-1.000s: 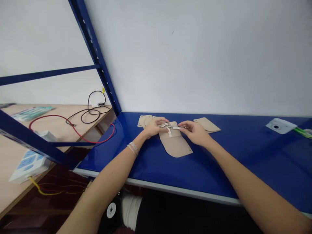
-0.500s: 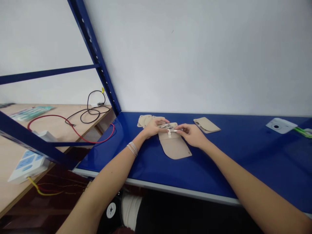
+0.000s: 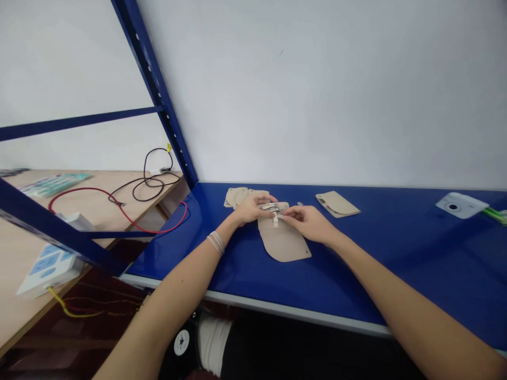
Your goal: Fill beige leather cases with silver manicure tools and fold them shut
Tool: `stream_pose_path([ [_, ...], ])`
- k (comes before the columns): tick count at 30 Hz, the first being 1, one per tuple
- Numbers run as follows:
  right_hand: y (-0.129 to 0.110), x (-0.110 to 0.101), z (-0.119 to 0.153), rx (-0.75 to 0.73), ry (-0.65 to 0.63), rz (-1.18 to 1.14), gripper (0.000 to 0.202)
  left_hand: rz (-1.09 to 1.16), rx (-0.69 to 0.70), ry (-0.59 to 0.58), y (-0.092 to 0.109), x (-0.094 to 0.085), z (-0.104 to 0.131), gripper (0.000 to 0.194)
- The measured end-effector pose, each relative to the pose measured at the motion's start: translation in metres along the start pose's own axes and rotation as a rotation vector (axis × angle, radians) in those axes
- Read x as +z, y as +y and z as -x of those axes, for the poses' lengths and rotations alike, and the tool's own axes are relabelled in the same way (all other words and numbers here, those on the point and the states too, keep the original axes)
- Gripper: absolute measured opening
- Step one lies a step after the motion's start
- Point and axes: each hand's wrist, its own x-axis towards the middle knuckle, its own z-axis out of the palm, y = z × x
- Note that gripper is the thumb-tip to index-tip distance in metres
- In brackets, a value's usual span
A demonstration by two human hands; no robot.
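Note:
A beige pouch lies open on the blue table, its rounded flap toward me. Silvery metal tools and a small white strap show at its upper part. My left hand is closed on the pouch's upper left edge, with the thumb by the strap. My right hand pinches at the right side of the strap; what lies between its fingertips is too small to name. Beyond my left hand are more beige pieces, partly hidden.
A folded beige pouch lies to the right, and a pale blue device with a green strap farther right. Blue rack posts stand at the left, beside a wooden table with a power strip and cables.
My right hand's fingertips have shifted slightly left and down toward the strap. A small grey piece now shows on the table behind my right hand.

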Motion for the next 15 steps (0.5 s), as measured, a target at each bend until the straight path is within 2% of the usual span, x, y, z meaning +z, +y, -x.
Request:
stream_pose_path([
  [5,0.001,0.003,-0.001,0.004,0.011,0.033,0.024,0.013,0.004,-0.009,0.000,0.000,0.000,0.050],
  [11,0.004,0.008,-0.001,-0.116,0.110,0.228,0.025,0.020,-0.008,-0.028,0.003,0.002,0.002,0.051],
  [15,0.003,0.011,0.000,-0.170,0.181,0.231,0.023,0.053,-0.026,-0.020,0.003,0.002,0.001,0.050],
])
